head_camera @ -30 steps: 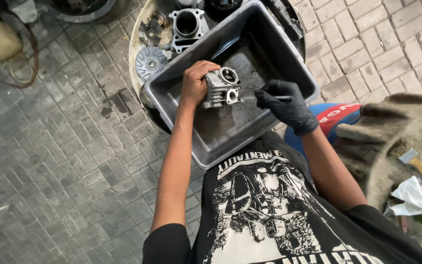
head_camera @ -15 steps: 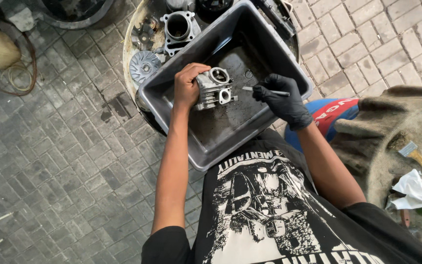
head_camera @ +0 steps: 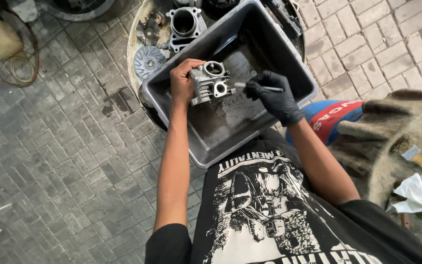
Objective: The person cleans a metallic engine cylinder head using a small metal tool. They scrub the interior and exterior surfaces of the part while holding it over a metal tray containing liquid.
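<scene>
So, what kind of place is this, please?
Probably an outdoor motorcycle repair spot. The left hand holds a metal engine part over a grey wash tray, the gloved right hand holds a small brush, and the ground is paving bricks.

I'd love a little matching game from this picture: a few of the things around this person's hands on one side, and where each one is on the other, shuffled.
Things:
1. Cylinder head
2. Small brush
3. Grey tub
4. Finned disc

Places:
A. On the round surface, left of the tub
B. In the bare left hand, over the tub
C. Under both hands, stained dark inside
D. In the gloved right hand

Pairs: 1-B, 2-D, 3-C, 4-A
</scene>
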